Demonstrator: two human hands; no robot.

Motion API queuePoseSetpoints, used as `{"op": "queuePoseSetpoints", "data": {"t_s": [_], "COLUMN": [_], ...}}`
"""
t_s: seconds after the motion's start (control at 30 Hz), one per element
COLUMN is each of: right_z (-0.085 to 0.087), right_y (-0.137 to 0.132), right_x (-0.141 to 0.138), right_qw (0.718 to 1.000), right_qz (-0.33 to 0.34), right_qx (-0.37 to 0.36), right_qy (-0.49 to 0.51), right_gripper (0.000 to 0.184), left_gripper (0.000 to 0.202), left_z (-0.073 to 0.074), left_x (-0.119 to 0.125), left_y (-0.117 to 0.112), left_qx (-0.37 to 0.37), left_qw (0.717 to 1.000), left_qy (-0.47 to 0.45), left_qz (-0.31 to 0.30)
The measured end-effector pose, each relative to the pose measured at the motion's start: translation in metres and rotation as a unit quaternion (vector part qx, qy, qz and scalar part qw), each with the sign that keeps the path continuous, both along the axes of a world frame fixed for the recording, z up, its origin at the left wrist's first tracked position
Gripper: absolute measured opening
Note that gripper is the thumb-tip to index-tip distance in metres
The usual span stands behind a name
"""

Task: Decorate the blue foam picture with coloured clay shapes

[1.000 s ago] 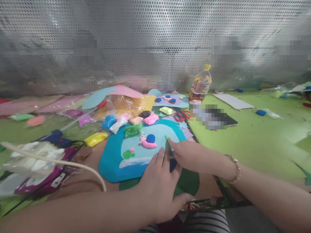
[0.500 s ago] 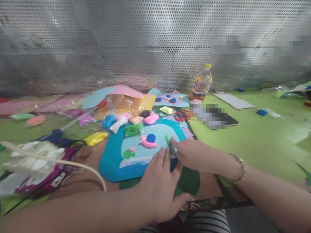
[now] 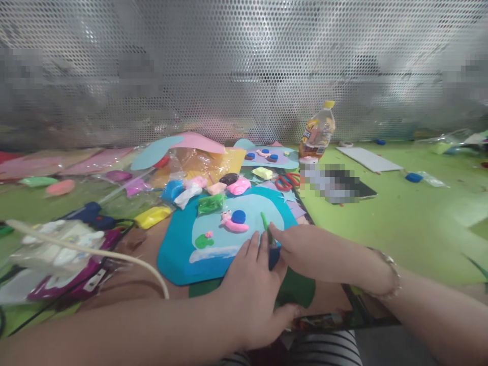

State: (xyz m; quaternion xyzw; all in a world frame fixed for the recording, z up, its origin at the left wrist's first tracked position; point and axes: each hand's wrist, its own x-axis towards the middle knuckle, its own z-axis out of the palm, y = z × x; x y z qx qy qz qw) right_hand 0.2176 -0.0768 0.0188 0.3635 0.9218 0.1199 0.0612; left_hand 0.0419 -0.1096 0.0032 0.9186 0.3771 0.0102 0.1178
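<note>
My left hand lies flat over the near right edge of a blue card, its fingers extended and the thumb spread toward the table edge. My right hand is bent over the card's right side, fingers curled at the lower end of a thin green clay strip; that lower end is partly hidden. On the card's pale blue middle sit a pink clay snail with a dark blue shell, and a green clay lily pad with a small pink flower. White clay is smeared along the lower edge.
Several wrapped clay packs, among them a green one and a yellow one, lie behind and left of the card. Red scissors, a drink bottle and a dark tablet-like slab stand or lie beyond. A pale cable crosses the left.
The whole view has shifted slightly, so things appear a little further right. My right hand has slid slightly down along the green strip; my left hand stays where it was.
</note>
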Motion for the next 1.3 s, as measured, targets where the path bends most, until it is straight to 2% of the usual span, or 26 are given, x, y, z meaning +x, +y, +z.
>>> {"op": "queuePoseSetpoints", "data": {"t_s": [0.17, 0.3, 0.43, 0.5, 0.83, 1.03, 1.23, 1.3], "right_z": [0.0, 0.002, 0.005, 0.006, -0.001, -0.002, 0.0, 0.0], "right_y": [-0.001, -0.003, -0.005, -0.004, 0.005, 0.007, 0.006, 0.005], "right_x": [0.002, 0.002, 0.0, 0.001, 0.0, 0.002, -0.002, -0.002], "right_qw": [1.0, 0.999, 1.0, 1.0, 1.0, 0.998, 0.998, 0.999], "right_qz": [0.014, 0.027, 0.009, 0.006, 0.003, 0.039, -0.04, -0.031], "right_qx": [0.003, 0.014, -0.024, -0.029, 0.0, 0.027, -0.033, -0.032], "right_qy": [-0.012, -0.014, -0.003, 0.004, 0.008, -0.036, 0.031, 0.022], "right_gripper": [0.033, 0.044, 0.035, 0.037, 0.047, 0.041, 0.049, 0.047], "left_gripper": [0.078, 0.079, 0.079, 0.079, 0.078, 0.079, 0.078, 0.078], "left_z": [0.001, 0.003, 0.004, 0.004, 0.001, 0.001, 0.002, 0.002], "left_x": [0.0, 0.001, 0.002, 0.002, 0.0, 0.0, 0.001, 0.001], "left_y": [0.0, -0.001, 0.0, 0.0, -0.001, -0.001, 0.0, 0.0], "left_qx": [0.001, 0.001, -0.003, -0.004, 0.002, 0.003, 0.003, 0.002], "left_qw": [1.0, 1.0, 1.0, 1.0, 1.0, 1.0, 1.0, 1.0], "left_qy": [0.005, 0.012, 0.018, 0.018, 0.005, 0.004, 0.004, 0.004], "left_qz": [0.0, 0.001, -0.008, -0.007, -0.003, 0.002, -0.002, 0.0]}}
